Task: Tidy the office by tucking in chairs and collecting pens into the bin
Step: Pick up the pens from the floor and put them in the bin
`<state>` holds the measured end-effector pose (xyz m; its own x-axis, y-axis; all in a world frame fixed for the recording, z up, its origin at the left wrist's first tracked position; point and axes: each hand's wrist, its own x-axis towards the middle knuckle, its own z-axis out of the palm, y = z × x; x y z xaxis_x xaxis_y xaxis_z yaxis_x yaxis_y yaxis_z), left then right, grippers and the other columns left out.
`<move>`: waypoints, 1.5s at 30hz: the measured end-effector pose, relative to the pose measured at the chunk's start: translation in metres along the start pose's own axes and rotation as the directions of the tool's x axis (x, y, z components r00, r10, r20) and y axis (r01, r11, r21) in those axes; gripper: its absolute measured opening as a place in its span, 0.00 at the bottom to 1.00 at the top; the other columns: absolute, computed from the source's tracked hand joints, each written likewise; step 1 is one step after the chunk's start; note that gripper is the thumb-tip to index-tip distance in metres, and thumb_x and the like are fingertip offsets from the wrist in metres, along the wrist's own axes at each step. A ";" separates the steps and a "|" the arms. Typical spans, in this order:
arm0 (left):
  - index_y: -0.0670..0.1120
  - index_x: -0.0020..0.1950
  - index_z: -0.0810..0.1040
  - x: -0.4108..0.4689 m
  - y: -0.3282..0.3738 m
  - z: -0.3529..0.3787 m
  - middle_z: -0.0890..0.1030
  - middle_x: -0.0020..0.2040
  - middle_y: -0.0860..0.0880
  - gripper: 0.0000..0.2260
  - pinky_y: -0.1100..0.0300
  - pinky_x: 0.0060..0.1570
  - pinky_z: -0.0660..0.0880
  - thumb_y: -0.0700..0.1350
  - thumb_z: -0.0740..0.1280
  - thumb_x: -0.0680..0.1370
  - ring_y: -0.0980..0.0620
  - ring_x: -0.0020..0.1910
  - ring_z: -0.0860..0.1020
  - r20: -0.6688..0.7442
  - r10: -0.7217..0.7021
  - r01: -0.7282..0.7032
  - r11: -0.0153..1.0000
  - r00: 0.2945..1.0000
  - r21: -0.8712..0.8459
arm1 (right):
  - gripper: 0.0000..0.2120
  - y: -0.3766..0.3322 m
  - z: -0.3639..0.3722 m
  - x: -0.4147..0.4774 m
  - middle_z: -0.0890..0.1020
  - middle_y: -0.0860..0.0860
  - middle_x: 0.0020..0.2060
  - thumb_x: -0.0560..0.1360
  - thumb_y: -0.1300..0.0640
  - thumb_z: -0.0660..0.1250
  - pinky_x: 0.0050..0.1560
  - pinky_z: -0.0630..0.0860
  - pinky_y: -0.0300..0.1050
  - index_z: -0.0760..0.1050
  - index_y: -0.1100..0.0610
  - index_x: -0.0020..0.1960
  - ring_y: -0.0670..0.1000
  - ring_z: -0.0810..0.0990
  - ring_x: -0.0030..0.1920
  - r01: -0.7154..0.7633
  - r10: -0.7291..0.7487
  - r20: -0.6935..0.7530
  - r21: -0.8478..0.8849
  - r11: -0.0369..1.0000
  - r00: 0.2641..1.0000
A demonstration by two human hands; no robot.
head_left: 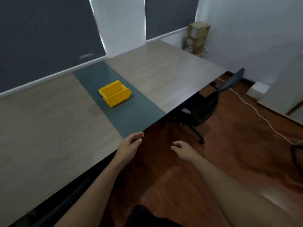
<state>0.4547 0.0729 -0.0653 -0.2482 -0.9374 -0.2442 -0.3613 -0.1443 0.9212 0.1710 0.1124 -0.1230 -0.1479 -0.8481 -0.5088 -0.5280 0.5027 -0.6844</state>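
Note:
A yellow bin stands on the dark green strip that crosses the long wooden table. A small dark object pokes out behind the bin's left corner; I cannot tell what it is. A black office chair sits partly under the table's right stretch, its backrest sticking out over the floor. My left hand hovers at the table's near edge by the green strip, fingers loosely curled, holding nothing. My right hand hangs over the floor, fingers relaxed and empty. No pen shows on the tabletop.
Cardboard boxes are stacked in the far right corner. A white cable runs across the wooden floor. A white box lies by the right wall. Dark blinds cover the windows behind the table.

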 end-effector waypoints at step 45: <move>0.39 0.66 0.82 0.025 0.169 0.748 0.86 0.61 0.44 0.12 0.73 0.44 0.76 0.34 0.63 0.85 0.42 0.56 0.86 0.986 -0.087 -0.427 0.893 0.145 0.142 | 0.17 0.496 -0.277 -0.283 0.81 0.59 0.65 0.82 0.59 0.65 0.51 0.71 0.37 0.78 0.62 0.69 0.54 0.79 0.60 -0.293 0.904 -0.327 0.867 0.403 0.275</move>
<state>-0.2851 0.2618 -0.1426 -0.8902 0.1894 -0.4144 -0.3442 0.3162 0.8840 -0.2808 0.5555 -0.1742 -0.7919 0.1668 -0.5875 0.5555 0.5964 -0.5794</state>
